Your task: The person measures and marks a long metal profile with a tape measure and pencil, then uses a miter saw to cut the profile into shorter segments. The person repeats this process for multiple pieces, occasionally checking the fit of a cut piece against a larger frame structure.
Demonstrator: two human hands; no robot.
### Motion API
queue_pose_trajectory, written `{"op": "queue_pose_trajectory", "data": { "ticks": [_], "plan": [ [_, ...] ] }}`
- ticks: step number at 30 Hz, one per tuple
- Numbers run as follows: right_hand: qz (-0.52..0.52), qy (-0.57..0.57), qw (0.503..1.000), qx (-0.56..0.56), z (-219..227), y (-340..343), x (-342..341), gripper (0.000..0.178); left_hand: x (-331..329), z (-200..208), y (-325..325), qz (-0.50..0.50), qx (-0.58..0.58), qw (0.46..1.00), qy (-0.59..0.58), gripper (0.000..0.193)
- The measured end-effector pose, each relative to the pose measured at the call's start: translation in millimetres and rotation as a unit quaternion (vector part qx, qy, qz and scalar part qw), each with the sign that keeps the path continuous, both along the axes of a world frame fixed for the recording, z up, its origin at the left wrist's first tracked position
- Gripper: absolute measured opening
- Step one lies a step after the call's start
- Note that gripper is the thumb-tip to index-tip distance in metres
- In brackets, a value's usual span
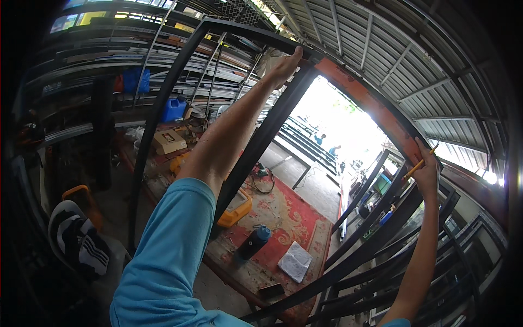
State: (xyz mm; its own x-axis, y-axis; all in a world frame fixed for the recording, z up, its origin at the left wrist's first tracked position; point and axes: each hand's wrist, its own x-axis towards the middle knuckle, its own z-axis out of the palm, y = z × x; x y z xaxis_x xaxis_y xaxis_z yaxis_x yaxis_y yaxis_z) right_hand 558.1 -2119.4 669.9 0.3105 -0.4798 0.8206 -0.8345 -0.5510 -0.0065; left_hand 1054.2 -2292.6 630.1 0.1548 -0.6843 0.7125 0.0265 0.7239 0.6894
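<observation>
A tall dark metal frame (267, 125) stands before me, its top bar running off to the right as a rust-orange length (368, 98). With thumb up, my left hand (286, 68) grips the frame at its upper corner, where the dark upright meets the top. At the far right end of the orange bar is my right hand (426, 170). A yellow pencil (420, 162) sticks out between its fingers, while the fingertips rest against the bar. Part of the right hand's grip is hidden behind the frame.
Below lies a worn red patterned carpet surface (289, 218) with a dark bottle (253, 242), a folded white cloth (295, 261) and a yellow-orange case (237, 208). Racks of metal lengths (218, 76) fill the left. More dark frames (392, 250) lean at right. A sneaker (81, 240) sits lower left.
</observation>
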Motion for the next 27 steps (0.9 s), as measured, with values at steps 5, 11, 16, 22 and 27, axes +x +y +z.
{"op": "queue_pose_trajectory", "data": {
  "ticks": [5,11,16,22,27],
  "plan": [
    [0.007,0.004,0.999,0.031,3,-1,-9,0.088,-11,-8,20,-0.115,-0.025,0.992,0.040,0.089],
    [0.026,-0.010,0.998,0.063,4,6,3,0.085,0,-17,19,-0.144,0.016,0.985,0.096,0.097],
    [0.062,-0.020,0.994,0.087,8,4,-2,0.081,2,-25,8,-0.132,0.009,0.988,0.083,0.098],
    [0.045,0.012,0.997,0.062,12,1,-6,0.084,-1,-24,13,-0.121,0.019,0.989,0.078,0.095],
    [0.031,0.017,0.995,0.092,13,6,0,0.081,-2,-24,18,-0.130,0.022,0.988,0.077,0.097]
  ]
}}
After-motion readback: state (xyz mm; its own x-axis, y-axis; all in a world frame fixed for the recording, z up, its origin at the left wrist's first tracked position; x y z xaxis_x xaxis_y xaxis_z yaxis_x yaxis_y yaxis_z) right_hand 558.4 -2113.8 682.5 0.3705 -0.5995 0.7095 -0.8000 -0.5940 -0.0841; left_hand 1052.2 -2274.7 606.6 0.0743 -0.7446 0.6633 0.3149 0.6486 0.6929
